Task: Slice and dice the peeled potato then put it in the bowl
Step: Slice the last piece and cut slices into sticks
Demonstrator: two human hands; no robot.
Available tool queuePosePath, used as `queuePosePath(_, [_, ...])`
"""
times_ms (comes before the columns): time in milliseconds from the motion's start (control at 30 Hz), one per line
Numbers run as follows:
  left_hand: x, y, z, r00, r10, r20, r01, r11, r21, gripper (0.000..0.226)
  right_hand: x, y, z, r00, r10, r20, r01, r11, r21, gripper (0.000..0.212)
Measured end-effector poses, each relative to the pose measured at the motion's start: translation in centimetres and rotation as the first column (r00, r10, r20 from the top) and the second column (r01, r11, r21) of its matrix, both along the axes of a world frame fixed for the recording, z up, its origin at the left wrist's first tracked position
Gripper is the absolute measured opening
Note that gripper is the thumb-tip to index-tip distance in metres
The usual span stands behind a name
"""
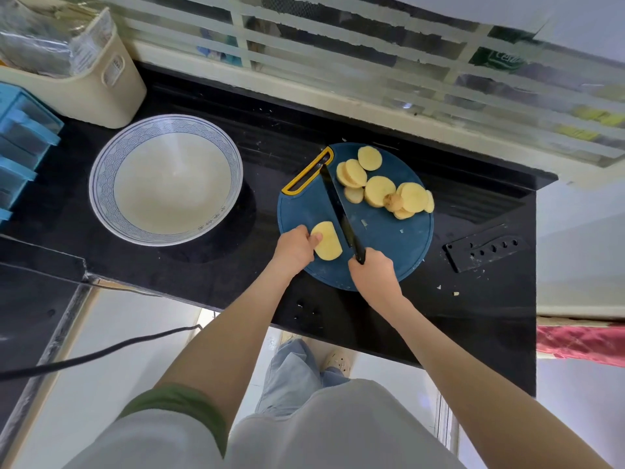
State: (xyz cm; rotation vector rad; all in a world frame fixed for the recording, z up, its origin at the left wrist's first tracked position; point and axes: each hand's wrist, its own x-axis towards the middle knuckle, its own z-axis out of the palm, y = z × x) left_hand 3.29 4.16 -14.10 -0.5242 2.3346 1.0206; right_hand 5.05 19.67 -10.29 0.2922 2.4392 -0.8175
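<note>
- Person's got a white top (338, 431) filling the bottom of the frame, with a green cuff (182, 401) at lower left.
- Arms are bare down to the left hand (294, 247) and right hand (372, 272).
- Baggy light-blue jeans (291, 377), bottom centre.
- Cream clog (336, 362) with holes on top.

Sliced potato (378, 184), empty bowl (165, 179)

I list a black stone desk (456, 333), a barred louvred window (338, 59) behind it, pale floor tiles (128, 326) below, daylight through the glass.

Glossy black stone counter (439, 319), matt blue plastic board (382, 245), glazed ceramic bowl (101, 184)
</note>
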Motion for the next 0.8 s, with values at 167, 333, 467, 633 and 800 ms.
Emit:
queuePosePath(167, [-0.1, 0.2, 0.3, 1.000, 0.001, 0.018, -0.001, 1.000, -0.018, 0.031, 1.6, -0.1, 0.0, 0.999, 0.042, 0.015, -0.042, 0.999, 0.004, 0.017])
queuePosePath(333, [-0.1, 0.2, 0.5, 1.000, 0.003, 0.012, -0.003, 1.000, -0.011, 0.031, 2.3, -0.3, -0.8, 0.997, 0.065, 0.033, -0.066, 0.996, 0.052, 0.016])
queuePosePath(467, [0.0, 0.3, 0.8, 1.000, 0.007, -0.007, -0.007, 1.000, -0.003, 0.030, 2.5, -0.5, -1.6, 0.998, 0.038, 0.053, -0.041, 0.997, 0.060, 0.017])
queuePosePath(633, [0.1, 0.2, 0.6, 1.000, 0.015, -0.024, -0.015, 1.000, 0.019, 0.029, 2.2, -0.7, -2.2, 0.997, 0.022, 0.074, -0.027, 0.998, 0.063, 0.016])
queuePosePath(800, [0.4, -0.1, 0.4, 0.999, 0.018, -0.036, -0.016, 0.999, 0.048, 0.028, 1.4, -0.8, -2.3, 0.994, 0.028, 0.110, -0.035, 0.997, 0.066, 0.014])
